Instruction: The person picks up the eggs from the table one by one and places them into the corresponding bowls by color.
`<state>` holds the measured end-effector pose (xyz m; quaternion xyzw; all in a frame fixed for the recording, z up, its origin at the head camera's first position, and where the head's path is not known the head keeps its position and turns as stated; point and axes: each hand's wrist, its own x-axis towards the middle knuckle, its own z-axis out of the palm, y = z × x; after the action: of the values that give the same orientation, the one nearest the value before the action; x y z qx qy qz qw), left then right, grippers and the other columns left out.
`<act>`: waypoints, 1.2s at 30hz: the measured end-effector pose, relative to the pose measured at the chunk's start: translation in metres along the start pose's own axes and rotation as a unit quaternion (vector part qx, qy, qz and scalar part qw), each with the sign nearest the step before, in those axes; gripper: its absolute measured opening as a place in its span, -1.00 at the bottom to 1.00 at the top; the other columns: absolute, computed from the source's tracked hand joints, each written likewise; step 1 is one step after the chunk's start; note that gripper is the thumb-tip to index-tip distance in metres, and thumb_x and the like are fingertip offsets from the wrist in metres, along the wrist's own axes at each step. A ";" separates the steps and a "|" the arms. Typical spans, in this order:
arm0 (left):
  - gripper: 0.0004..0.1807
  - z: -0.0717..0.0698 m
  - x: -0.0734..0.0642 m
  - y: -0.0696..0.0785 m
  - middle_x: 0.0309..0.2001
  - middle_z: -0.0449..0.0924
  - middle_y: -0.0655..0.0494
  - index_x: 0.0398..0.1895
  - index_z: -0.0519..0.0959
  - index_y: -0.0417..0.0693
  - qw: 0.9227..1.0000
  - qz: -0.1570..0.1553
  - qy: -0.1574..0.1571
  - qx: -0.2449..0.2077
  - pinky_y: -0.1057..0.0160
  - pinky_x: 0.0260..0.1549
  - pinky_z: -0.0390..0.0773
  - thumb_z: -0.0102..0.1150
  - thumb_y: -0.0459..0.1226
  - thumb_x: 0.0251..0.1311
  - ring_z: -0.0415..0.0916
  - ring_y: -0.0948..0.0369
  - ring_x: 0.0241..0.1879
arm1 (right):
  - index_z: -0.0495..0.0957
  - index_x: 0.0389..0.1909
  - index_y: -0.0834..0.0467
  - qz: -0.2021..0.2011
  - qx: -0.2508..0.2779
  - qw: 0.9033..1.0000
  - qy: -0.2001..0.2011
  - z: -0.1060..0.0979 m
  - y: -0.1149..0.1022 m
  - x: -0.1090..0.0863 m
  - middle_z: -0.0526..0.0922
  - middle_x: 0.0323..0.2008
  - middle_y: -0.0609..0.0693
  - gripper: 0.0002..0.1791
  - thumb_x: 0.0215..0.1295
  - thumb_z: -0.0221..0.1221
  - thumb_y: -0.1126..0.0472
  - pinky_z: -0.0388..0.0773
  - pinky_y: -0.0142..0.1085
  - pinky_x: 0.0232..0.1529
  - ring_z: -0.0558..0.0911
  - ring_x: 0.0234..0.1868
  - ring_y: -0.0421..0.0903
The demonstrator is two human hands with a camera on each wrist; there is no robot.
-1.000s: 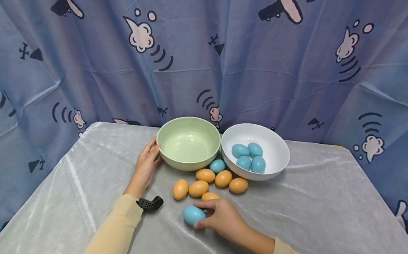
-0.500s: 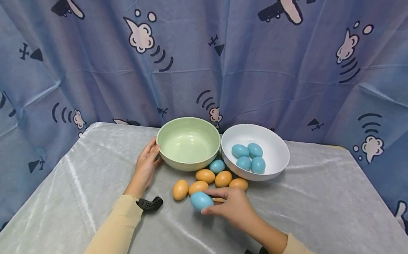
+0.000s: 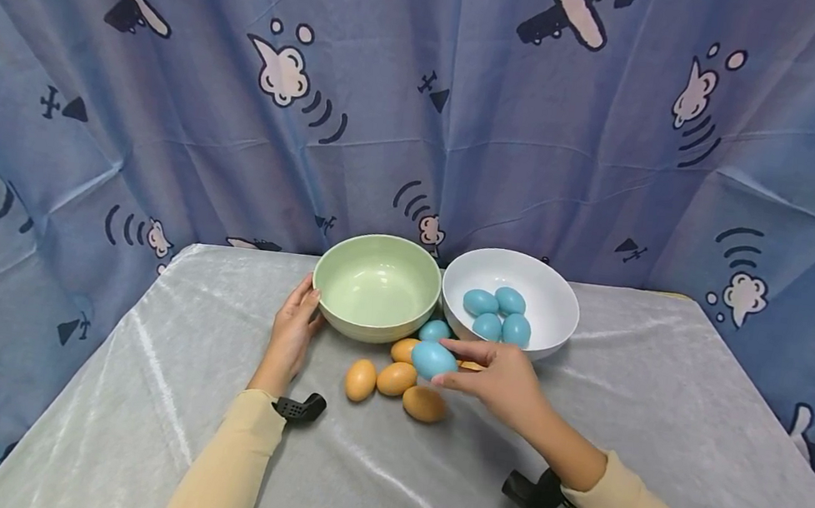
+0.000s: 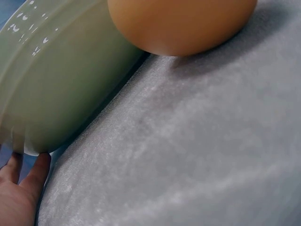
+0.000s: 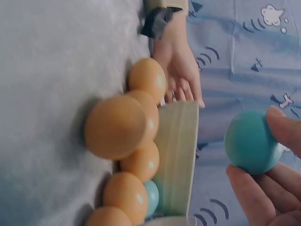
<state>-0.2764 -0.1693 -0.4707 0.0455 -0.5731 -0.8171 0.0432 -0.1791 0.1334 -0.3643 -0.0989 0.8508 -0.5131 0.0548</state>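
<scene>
Between thumb and fingers my right hand [image 3: 506, 378] pinches a blue egg [image 3: 434, 361], lifted above the orange eggs; the right wrist view shows the same blue egg [image 5: 252, 142] raised against the curtain. My left hand [image 3: 293, 329] rests against the left side of a light green bowl [image 3: 369, 327], its fingertips at the wall. Nothing lies inside that bowl. Close beside it, a white bowl [image 3: 560, 309] holds several blue eggs [image 3: 481, 303]. Another blue egg [image 3: 432, 330] sits in front, where the two bowls meet.
Several orange eggs [image 3: 397, 378] lie on the grey cloth [image 3: 217, 333] in front of the bowls, some partly hidden by the right hand. One orange egg [image 4: 183, 23] looms near the green bowl in the left wrist view. A blue patterned curtain [image 3: 422, 122] hangs behind the table.
My right hand has lifted the blue egg off the cloth and carried it away from me and to the right, over the orange eggs. The left hand and bowls have stayed put.
</scene>
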 end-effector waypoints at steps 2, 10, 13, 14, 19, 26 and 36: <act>-0.36 0.000 0.001 0.000 0.59 0.03 0.12 0.57 0.09 0.03 1.000 -0.001 0.001 -0.002 0.05 0.50 0.19 -0.03 -0.13 0.50 0.05 0.21 0.55 | 0.68 0.09 0.14 0.008 0.011 1.000 0.005 -0.005 -0.002 0.001 0.70 0.10 0.10 -0.41 -0.02 0.53 0.08 0.64 -0.47 -0.20 0.69 0.00 -0.11; -0.36 -0.001 0.001 -0.001 0.59 0.02 0.08 0.58 0.08 0.00 1.000 0.004 -0.001 0.000 0.03 0.50 0.18 -0.04 -0.15 0.51 0.03 0.18 0.56 | 0.67 0.11 0.13 0.002 -0.028 0.998 0.053 -0.026 -0.005 0.013 0.67 0.15 0.06 -0.41 0.03 0.49 0.01 0.59 -0.24 0.15 0.60 0.22 0.00; -0.36 -0.001 0.002 -0.001 0.59 0.01 0.07 0.58 0.07 -0.01 1.000 0.004 -0.003 0.000 0.02 0.51 0.15 -0.05 -0.16 0.52 0.02 0.17 0.56 | 0.66 0.13 0.12 0.008 -0.032 0.998 0.061 -0.032 -0.004 0.018 0.65 0.18 0.04 -0.40 0.05 0.48 -0.02 0.49 -0.08 0.27 0.48 0.33 0.00; -0.36 -0.002 0.002 -0.001 0.59 0.01 0.07 0.58 0.07 -0.01 1.000 0.005 -0.004 -0.001 0.02 0.51 0.15 -0.06 -0.16 0.52 0.01 0.17 0.56 | 0.65 0.14 0.13 0.011 -0.028 0.998 0.061 -0.033 -0.004 0.019 0.64 0.19 0.06 -0.39 0.06 0.47 -0.02 0.47 -0.05 0.30 0.46 0.35 0.02; -0.36 -0.002 0.002 -0.001 0.59 0.01 0.06 0.58 0.06 -0.01 1.000 0.005 -0.006 -0.001 0.02 0.52 0.14 -0.06 -0.16 0.52 0.01 0.16 0.56 | 0.62 0.17 0.15 0.010 -0.037 0.997 0.072 -0.039 0.001 0.027 0.61 0.21 0.13 -0.36 0.07 0.47 -0.02 0.39 0.04 0.37 0.41 0.41 0.11; -0.37 -0.001 0.001 0.001 0.59 0.03 0.07 0.58 0.08 0.00 1.000 0.003 -0.003 0.005 0.03 0.50 0.17 -0.06 -0.16 0.52 0.05 0.15 0.55 | 0.59 0.21 0.17 0.023 -0.035 0.995 0.089 -0.046 0.009 0.041 0.57 0.25 0.15 -0.33 0.08 0.46 -0.03 0.47 -0.02 0.32 0.53 0.32 0.10; -0.36 0.000 0.001 0.001 0.59 0.01 0.08 0.58 0.06 0.00 1.000 0.003 -0.005 0.004 0.04 0.51 0.17 -0.06 -0.14 0.52 0.03 0.17 0.56 | 0.59 0.20 0.16 0.041 -0.023 0.995 0.092 -0.048 0.021 0.063 0.65 0.14 0.11 -0.37 0.12 0.44 0.00 0.53 -0.09 0.26 0.61 0.22 0.05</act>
<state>-0.2775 -0.1700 -0.4703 0.0396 -0.5771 -0.8146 0.0423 -0.2523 0.1700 -0.3595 -0.0172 0.8675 -0.4972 -0.0048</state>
